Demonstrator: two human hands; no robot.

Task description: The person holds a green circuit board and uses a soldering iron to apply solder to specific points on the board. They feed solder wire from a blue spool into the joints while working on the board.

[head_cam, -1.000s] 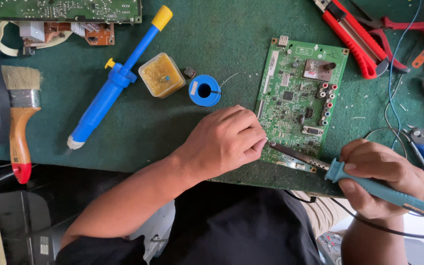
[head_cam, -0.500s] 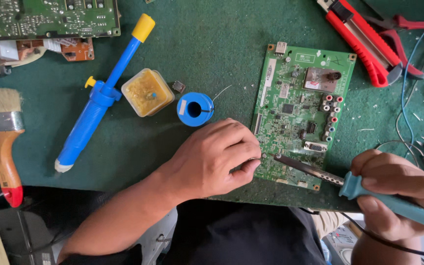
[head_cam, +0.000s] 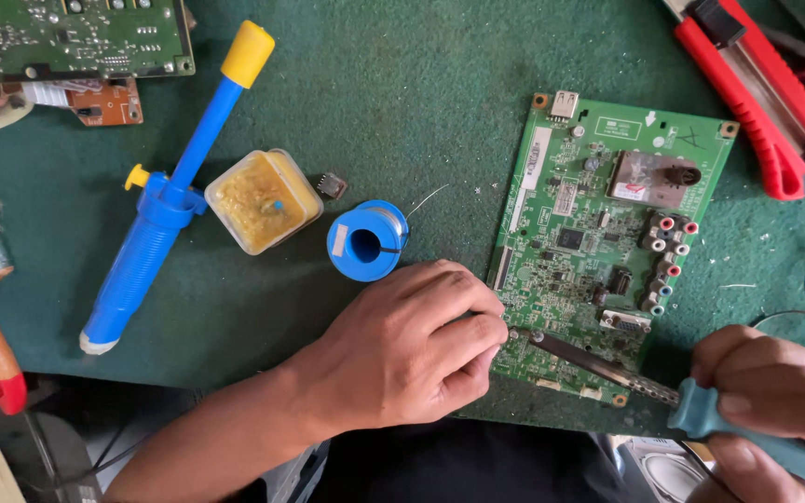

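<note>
The green circuit board lies flat on the table, at about 3 o'clock from the blue solder spool. The left hand pinches closed at the board's lower-left edge (what it grips, I cannot tell). The right hand is clamped on the soldering iron, tip on that edge.

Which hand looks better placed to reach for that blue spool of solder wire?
Left, probably. The left hand rests just below the solder spool, while the right hand grips the soldering iron beyond the green circuit board.

left hand on circuit board | right hand grips soldering iron
</note>
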